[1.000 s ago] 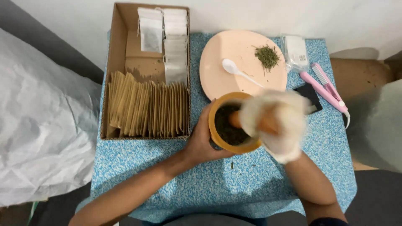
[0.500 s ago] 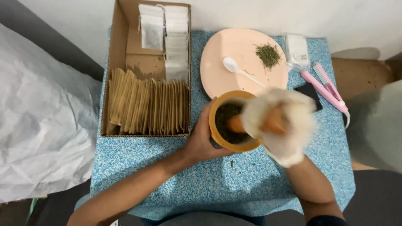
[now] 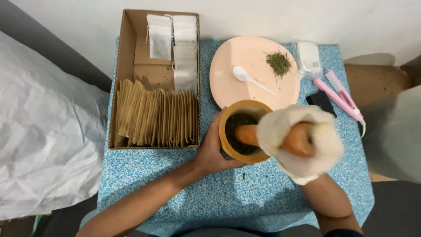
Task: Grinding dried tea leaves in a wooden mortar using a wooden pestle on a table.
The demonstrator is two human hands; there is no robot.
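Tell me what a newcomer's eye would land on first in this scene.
First, at centre, the right hand in a cream glove, its grip closed on an orange pestle angled into a wooden mortar of dark crushed leaves, which the bare left hand steadies. Behind it, a pink plate bears a white spoon and a green herb pile. At left, a cardboard box holds rows of brown sachets.
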